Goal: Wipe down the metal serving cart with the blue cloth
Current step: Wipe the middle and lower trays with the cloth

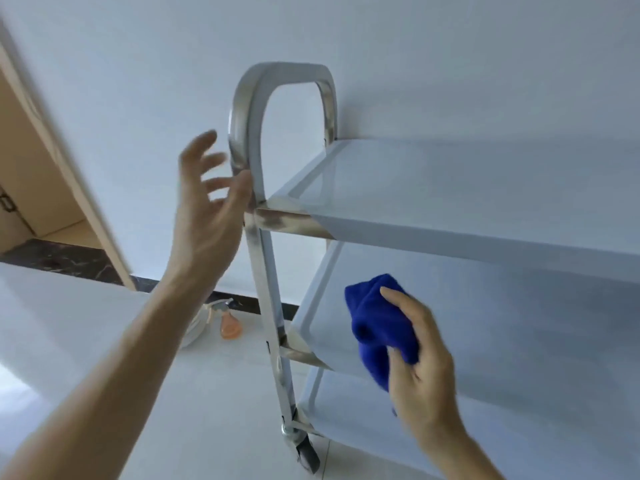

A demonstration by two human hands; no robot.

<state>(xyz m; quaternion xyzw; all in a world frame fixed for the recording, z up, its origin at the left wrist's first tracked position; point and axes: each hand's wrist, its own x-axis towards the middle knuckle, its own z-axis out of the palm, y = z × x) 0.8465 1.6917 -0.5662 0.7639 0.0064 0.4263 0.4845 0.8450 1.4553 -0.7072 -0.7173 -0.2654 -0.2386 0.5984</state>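
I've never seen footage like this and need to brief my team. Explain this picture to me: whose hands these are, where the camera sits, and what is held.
There is no machine here. A person wears one wide-angle camera on the head, looking forward and down, so both hands are their own. The left hand is open, fingers spread beside the shiny metal serving cart's upright handle post. The right hand grips a bunched blue cloth in front of the cart's middle shelf. A small spray bottle with orange liquid stands on the pale tiled floor behind the post.

Bare forearms, no sleeves, bare hands.
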